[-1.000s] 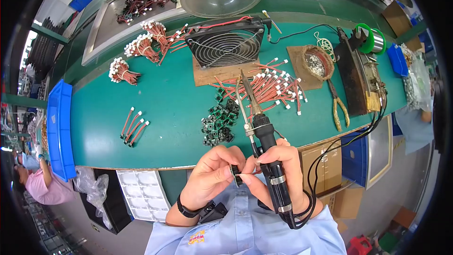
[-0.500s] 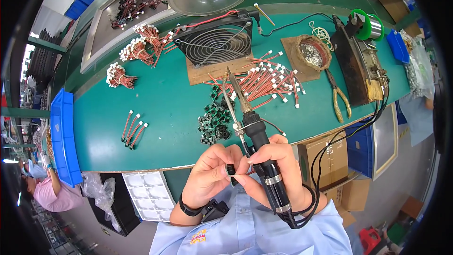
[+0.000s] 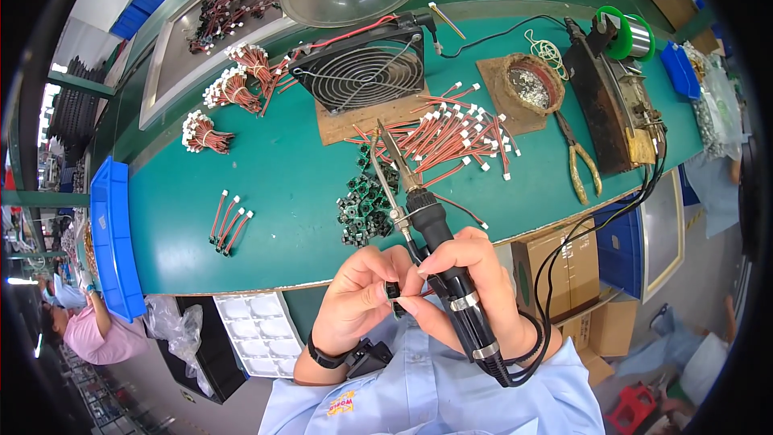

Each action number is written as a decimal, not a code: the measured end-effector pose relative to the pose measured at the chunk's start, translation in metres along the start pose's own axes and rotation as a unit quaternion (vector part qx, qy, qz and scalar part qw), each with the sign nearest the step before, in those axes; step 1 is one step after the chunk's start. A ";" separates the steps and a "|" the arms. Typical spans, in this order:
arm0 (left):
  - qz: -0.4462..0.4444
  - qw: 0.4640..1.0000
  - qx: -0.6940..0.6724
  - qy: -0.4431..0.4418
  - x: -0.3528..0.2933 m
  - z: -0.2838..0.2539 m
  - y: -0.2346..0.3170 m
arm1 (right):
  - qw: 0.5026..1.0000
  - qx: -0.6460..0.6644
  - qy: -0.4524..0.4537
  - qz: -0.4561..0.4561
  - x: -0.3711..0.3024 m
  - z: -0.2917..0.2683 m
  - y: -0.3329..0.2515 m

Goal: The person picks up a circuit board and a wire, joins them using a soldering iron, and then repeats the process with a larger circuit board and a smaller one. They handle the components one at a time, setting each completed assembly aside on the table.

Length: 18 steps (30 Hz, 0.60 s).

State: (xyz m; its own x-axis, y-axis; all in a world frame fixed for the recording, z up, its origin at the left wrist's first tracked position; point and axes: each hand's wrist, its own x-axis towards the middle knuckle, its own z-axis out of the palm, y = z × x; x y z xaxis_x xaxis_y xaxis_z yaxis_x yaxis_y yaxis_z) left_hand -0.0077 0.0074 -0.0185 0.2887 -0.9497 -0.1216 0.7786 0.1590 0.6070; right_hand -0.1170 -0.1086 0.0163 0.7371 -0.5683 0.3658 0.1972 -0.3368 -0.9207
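My left hand (image 3: 360, 294) pinches a small black-and-green component (image 3: 393, 290) just in front of my shirt. Across from it, my right hand (image 3: 471, 290) holds a black soldering iron (image 3: 441, 240) with a metal solder-feed tube clamped along it. The iron's tip points up and away over the bench. The right fingertips touch the component, and a bit of red wire shows beside them. Beyond my hands lie a pile of small black-and-green components (image 3: 366, 208) and a spread of red-brown wire leads with white plugs (image 3: 451, 138).
A black fan (image 3: 362, 74) stands at the back on a board. To the right are a solder-scrap bowl (image 3: 535, 87), pliers (image 3: 580, 163), a feeder box (image 3: 604, 105) and a solder spool (image 3: 636, 38). Wire bundles (image 3: 205, 133) and finished-looking leads (image 3: 230, 221) lie left, near a blue bin (image 3: 117, 238).
The soldering iron has shifted slightly left and its tip sits a little lower. Both hands keep hold of the same things.
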 end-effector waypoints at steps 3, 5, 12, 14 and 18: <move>-0.005 1.000 -0.006 0.002 0.000 0.001 0.000 | 1.000 0.004 -0.005 0.011 -0.001 -0.001 0.000; -0.007 1.000 -0.009 0.004 0.000 0.001 0.000 | 1.000 0.005 -0.007 0.016 -0.001 -0.001 0.000; 0.005 1.000 0.018 0.008 -0.003 0.002 -0.001 | 0.999 0.021 -0.012 0.033 -0.004 -0.002 -0.002; 0.004 1.000 0.011 0.007 -0.003 0.003 -0.003 | 0.999 0.027 -0.013 0.044 -0.007 -0.003 -0.001; 0.008 0.999 0.033 0.002 0.003 0.004 0.002 | 0.998 0.032 -0.014 0.053 -0.004 -0.007 0.001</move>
State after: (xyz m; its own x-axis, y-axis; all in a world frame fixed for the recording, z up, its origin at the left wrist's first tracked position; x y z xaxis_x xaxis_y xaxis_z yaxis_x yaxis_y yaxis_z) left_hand -0.0079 0.0038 -0.0146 0.3036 -0.9460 -0.1136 0.7348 0.1566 0.6600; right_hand -0.1241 -0.1121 0.0152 0.7738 -0.5761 0.2632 0.1583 -0.2264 -0.9611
